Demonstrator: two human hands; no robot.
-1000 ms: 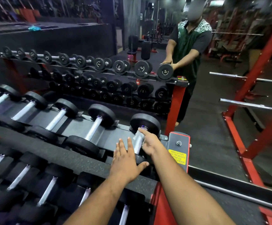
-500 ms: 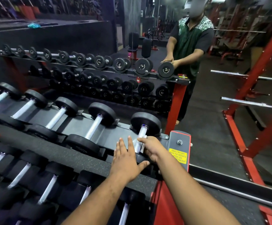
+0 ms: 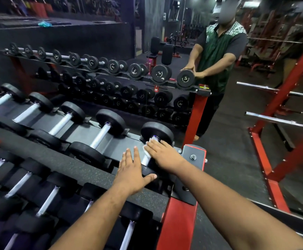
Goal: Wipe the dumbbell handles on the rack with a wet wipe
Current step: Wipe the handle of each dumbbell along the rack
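right hand [image 3: 162,154]: laid over the white wet wipe [image 3: 148,148], fingers nearly straight, pressing it on the chrome handle [image 3: 145,160] of the black round-headed dumbbell [image 3: 157,132] at the right end of the top shelf of the red-and-black dumbbell rack [image 3: 181,213].
left hand [image 3: 131,170]: flat and spread, holding nothing, resting on the shelf's speckled black front edge [image 3: 71,165], thumb toward that dumbbell's near head.
neighbours: more chrome-handled dumbbells [image 3: 103,131] in a row leftward.
mirror: a person in a green shirt [image 3: 217,56].
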